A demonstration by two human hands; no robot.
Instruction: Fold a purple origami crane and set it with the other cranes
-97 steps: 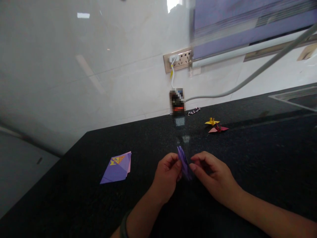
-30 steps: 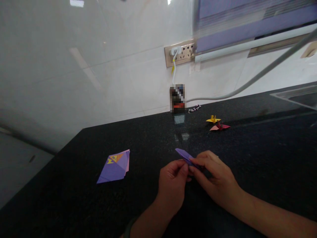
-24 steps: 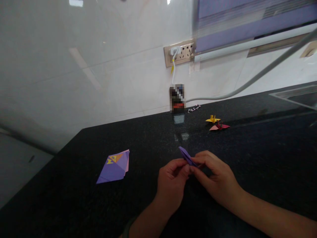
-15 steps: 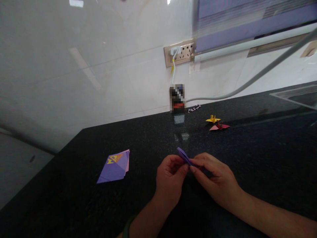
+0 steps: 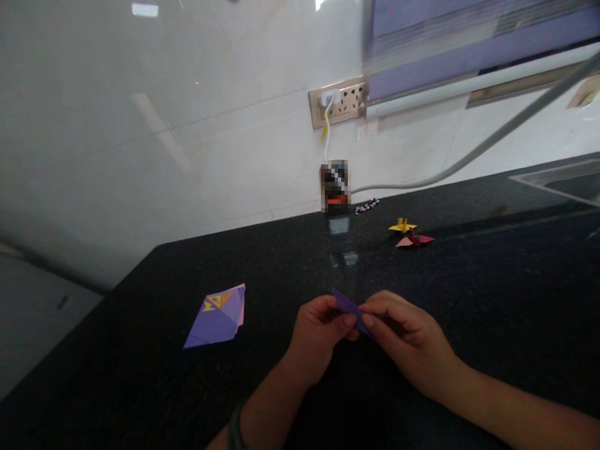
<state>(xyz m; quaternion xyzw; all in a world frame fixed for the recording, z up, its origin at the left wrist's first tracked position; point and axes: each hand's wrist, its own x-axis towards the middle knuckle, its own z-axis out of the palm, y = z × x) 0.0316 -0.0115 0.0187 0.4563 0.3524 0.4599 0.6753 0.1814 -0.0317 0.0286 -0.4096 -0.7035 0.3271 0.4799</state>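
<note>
A small folded piece of purple paper point(image 5: 347, 304) is pinched between both hands above the dark countertop. My left hand point(image 5: 319, 334) grips its left side, with the thumb across the near face. On the other side, my right hand point(image 5: 407, 337) pinches the paper's right part between thumb and fingers. The fingertips hide part of the folds. To the left lies a flat stack of purple and pink paper point(image 5: 218, 319) with a yellow and orange print on top.
A yellow paper crane point(image 5: 402, 226) and a red and pink paper crane point(image 5: 415, 239) stand toward the back right. A pixelated box point(image 5: 335, 186) leans by the wall, beside a beaded string point(image 5: 367, 206). A grey cable point(image 5: 469, 156) runs right; a socket panel point(image 5: 344, 100) is above.
The purple paper has turned, showing more of its flat face, and its tip sits slightly lower. My left hand has shifted a little, its thumb now lying across the paper.
</note>
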